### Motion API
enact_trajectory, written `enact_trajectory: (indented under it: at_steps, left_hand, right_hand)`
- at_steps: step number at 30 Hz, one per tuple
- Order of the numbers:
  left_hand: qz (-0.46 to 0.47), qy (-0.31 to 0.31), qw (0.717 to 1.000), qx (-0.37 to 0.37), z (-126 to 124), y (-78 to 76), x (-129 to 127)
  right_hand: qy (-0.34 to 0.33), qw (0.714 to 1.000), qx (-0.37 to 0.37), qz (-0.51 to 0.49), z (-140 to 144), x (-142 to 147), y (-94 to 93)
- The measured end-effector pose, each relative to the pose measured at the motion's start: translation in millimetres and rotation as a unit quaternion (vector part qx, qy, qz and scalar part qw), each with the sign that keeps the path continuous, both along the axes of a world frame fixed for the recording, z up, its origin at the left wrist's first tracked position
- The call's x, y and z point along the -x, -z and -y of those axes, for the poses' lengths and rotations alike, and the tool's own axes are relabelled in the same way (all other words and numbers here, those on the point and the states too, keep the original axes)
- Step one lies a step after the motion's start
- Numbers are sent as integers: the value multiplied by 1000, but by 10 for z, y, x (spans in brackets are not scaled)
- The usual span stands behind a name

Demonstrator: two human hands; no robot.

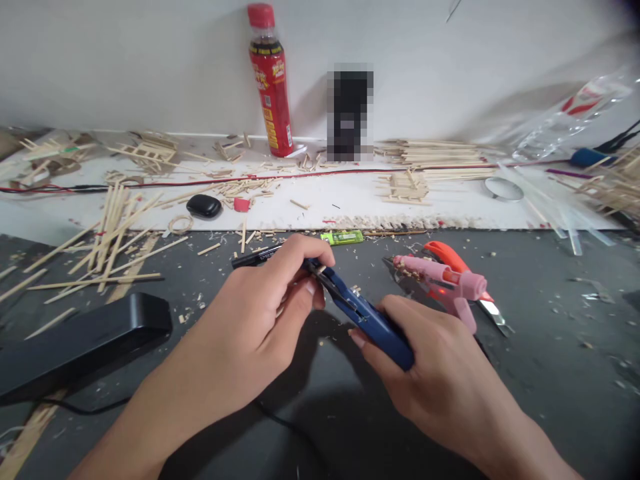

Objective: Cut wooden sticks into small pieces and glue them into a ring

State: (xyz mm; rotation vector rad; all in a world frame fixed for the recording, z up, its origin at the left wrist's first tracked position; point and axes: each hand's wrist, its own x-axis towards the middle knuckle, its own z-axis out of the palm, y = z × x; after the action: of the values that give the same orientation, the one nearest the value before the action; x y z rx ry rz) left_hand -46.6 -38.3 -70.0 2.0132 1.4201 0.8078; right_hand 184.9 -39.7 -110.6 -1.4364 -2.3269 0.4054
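Observation:
My right hand (435,360) is wrapped round a blue-handled cutter (370,320), which slants up and left toward my other hand. At the cutter's jaws, my left hand (265,300) is closed in a pinch, the thumb and forefinger beside the metal. The pale end of a thin wooden stick (321,269) shows there; most of it is hidden by my fingers. Just beyond my left hand lies a black marker (255,257), partly covered by it. A bright green lighter-like item (343,237) lies behind the jaws.
A pink glue gun (440,277) rests over orange-handled scissors (493,310) on the right. Loose sticks (110,233) and a black box (90,340) lie left. Along the back stand a red bottle (273,87) and a blurred dark object (350,113). A clear bottle (570,120) leans right.

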Motion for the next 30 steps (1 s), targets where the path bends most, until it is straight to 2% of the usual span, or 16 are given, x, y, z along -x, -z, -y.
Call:
enact_trajectory:
  at_steps: [4,9,16,24,30]
  left_hand:
    - [-9,3,1000,5,-8,11,-1]
    - [-10,-15,999,26,-78,88,-43]
    - [-6,-12,994,104,-135,126,-68]
    - [46,-6,993,108,-116,136,-75]
    - [-21,-20,990,135,-195,218,-13]
  right_hand:
    - [26,1000,10,-2,-20,27,28]
    - [43,996,64,36,-86,38,57]
    - [48,987,131,80,-129,65,98]
    - [64,990,111,58,-153,104,183]
    - [63,989,104,80,-134,110,177]
